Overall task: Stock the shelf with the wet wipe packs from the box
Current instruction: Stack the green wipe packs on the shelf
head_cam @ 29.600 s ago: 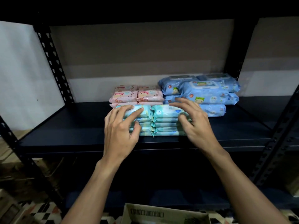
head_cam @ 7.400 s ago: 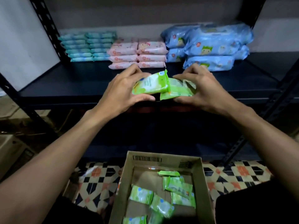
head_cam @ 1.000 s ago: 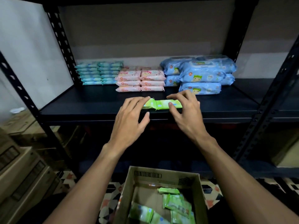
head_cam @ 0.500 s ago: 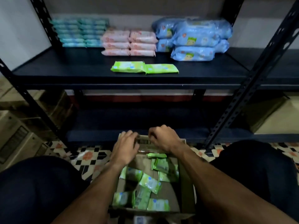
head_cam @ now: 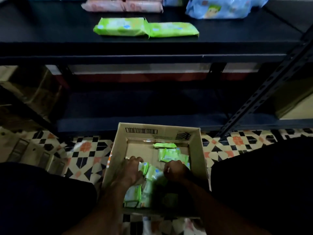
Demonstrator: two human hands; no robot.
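Pickup underway: 1 green wipe pack (head_cam: 144,167) is pinched by the left hand (head_cam: 131,170); grip of right hand (head_cam: 176,172) cannot be told; lift to shelf (head_cam: 50,36) needed next.

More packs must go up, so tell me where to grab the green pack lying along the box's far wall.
Grip the green pack across its narrow width at mid-length, coming down from above: it lies lengthwise along the far wall of the box, uncovered.

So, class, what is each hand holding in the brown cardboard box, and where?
The left hand grips a small green plastic wet-wipe pack by its upper end. The right hand curls beside it; blur hides any hold.
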